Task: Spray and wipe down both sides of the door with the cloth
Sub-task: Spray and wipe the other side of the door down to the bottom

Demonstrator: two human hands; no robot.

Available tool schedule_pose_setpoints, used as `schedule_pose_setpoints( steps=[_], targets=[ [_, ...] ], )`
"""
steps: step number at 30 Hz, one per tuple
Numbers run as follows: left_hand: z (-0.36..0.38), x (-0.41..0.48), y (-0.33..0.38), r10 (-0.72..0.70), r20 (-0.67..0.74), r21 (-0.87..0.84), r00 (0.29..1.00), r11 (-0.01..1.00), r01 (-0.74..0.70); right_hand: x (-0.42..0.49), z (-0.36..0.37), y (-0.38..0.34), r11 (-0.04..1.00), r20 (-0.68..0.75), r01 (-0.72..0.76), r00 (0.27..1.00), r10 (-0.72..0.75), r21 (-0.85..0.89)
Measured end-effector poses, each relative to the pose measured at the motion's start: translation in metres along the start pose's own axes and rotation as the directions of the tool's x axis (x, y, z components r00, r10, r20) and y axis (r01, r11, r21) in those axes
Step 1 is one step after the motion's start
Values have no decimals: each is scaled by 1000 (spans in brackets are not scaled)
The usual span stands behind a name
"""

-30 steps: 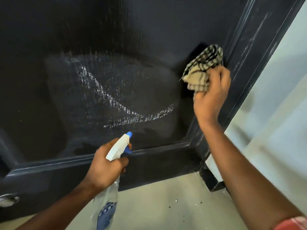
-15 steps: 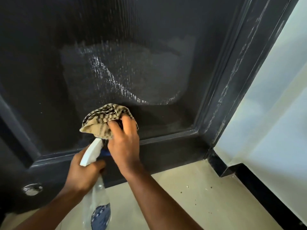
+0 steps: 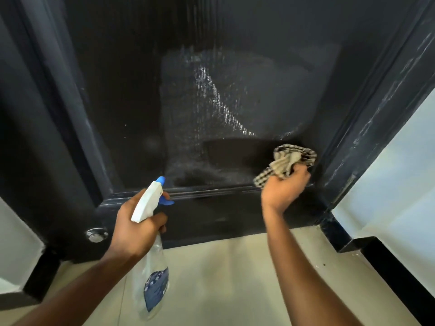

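Beige floor (image 3: 223, 278), white wall (image 3: 400, 184), black skirting (image 3: 388, 271), perhaps a metal doorstop (image 3: 96, 234).

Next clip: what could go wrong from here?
Wet streaks lie above the checked cloth that the right hand grips at the lower right corner of the door panel; they may dry into marks. The left hand holds the spray bottle with a finger at the trigger; a stray squirt could wet the floor.

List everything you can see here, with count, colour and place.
door: one, black, fills upper view, panel streaked wet
cloth: one, beige-black check, panel's lower right corner
bottle: one, clear, white head, blue nozzle, lower left
knob: one, silver, door's bottom left
floor: one, cream, below door
wall: one, white, right edge
skirting: one, black, lower right
left hand: one, grips the bottle
right hand: one, holds the cloth
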State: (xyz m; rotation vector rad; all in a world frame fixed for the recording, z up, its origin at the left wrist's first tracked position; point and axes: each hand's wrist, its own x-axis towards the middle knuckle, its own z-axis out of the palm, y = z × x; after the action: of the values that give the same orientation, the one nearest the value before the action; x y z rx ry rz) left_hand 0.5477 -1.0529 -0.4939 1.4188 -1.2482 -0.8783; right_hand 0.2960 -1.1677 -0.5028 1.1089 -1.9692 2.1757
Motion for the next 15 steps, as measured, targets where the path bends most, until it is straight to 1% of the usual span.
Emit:
schedule_pose_setpoints(
  steps=[2,3,4,5,6,8,9,11,12,13,14,15],
  targets=[
    [-7,0,-3,-5,-28,9,1000,1000,5,-53,13,-17,990,129,140,982,-141,17],
    [-10,0,-4,-10,-45,13,999,1000,11,-82,20,-23,970,225,243,945,-237,2],
    [-12,0,-6,-17,-69,15,997,1000,18,-110,27,-32,945,328,326,892,-312,11],
    [-15,0,-8,-19,-94,14,995,1000,20,-134,33,-39,926,433,368,823,-368,88],
    [-18,0,-11,-21,-110,22,994,999,24,-155,39,-43,915,509,379,766,-394,139],
    [-22,-2,-13,-22,-120,61,993,998,30,-180,45,-50,836,543,534,669,-508,124],
    [-24,-3,-14,-23,-126,72,992,997,33,-184,49,-47,809,532,571,646,-547,138],
    [-26,-6,-14,-41,-134,76,990,996,52,-177,47,-39,761,520,635,609,-599,133],
    [-25,-8,-13,-56,-132,66,990,996,65,-170,42,-33,749,525,653,602,-601,109],
    [-23,-9,-12,-71,-130,54,989,995,79,-158,38,-27,765,514,632,619,-594,123],
    [-20,-9,-11,-87,-121,49,989,994,94,-144,32,-17,777,476,621,654,-587,104],
    [-16,-8,-10,-103,-108,48,989,993,109,-126,26,-6,810,425,581,717,-553,74]
  ],
)
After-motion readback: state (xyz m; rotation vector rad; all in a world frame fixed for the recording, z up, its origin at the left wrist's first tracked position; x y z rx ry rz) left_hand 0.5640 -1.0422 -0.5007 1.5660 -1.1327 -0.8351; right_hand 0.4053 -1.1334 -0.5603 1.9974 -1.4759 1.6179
